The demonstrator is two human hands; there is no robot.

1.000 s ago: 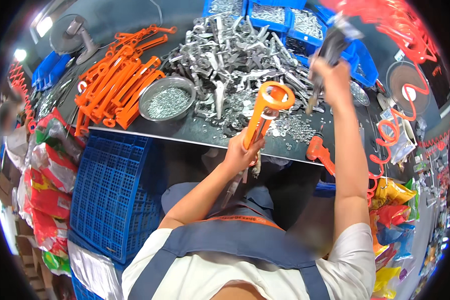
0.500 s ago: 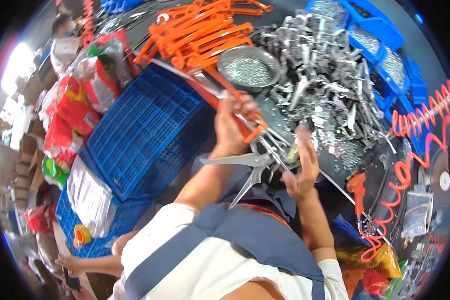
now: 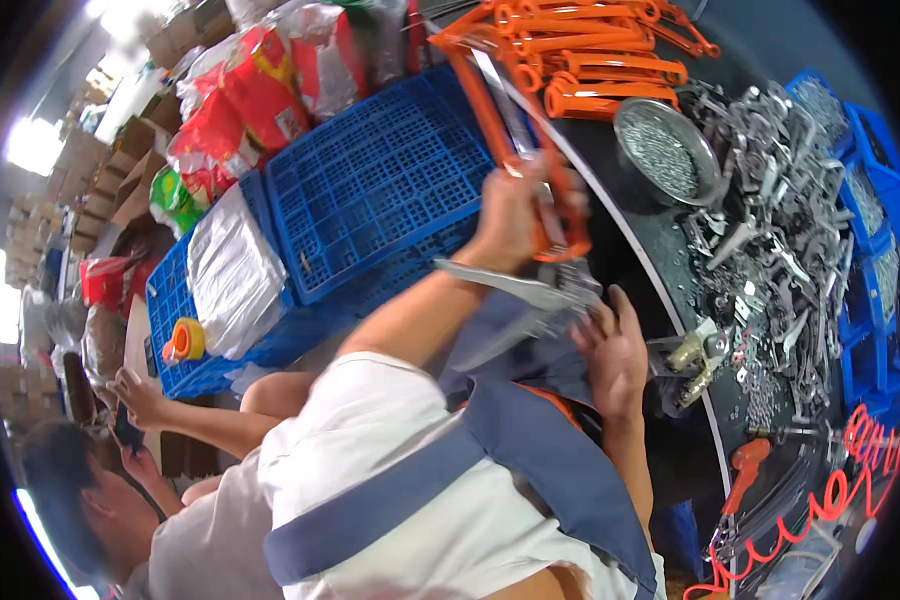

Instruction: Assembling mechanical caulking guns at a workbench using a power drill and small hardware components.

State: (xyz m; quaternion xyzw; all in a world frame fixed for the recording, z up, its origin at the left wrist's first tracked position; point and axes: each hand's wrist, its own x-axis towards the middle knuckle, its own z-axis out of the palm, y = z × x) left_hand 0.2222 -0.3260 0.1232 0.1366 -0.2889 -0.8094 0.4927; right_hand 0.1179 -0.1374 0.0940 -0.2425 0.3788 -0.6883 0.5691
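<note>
My left hand (image 3: 510, 225) is closed around a long tool with an orange frame (image 3: 478, 100), held slanting over the gap between my body and the bench. Pale metal levers (image 3: 515, 287) splay from the tool's lower end, below my wrist and smeared by motion. Beside that metal end is my right hand (image 3: 618, 365), its fingers loosely bent and apart. Its fingertips are close to the metal; whether they touch is unclear. Right of this hand, a clamp-like metal fixture (image 3: 698, 358) sits at the bench edge.
Orange frames (image 3: 610, 65) are piled at the far bench, beside a metal bowl (image 3: 625, 150) of small parts. Loose metal parts (image 3: 770, 215) and blue bins (image 3: 875, 265) lie right. An orange-handled tool (image 3: 745, 470) lies near a coiled red hose (image 3: 835, 500). Blue crates (image 3: 370, 190) and a seated person (image 3: 200, 520) are left.
My view has swung left, bringing the seated person further in. The tool has turned more upright in my left hand. My right hand has come nearer the tool's lower metal end.
</note>
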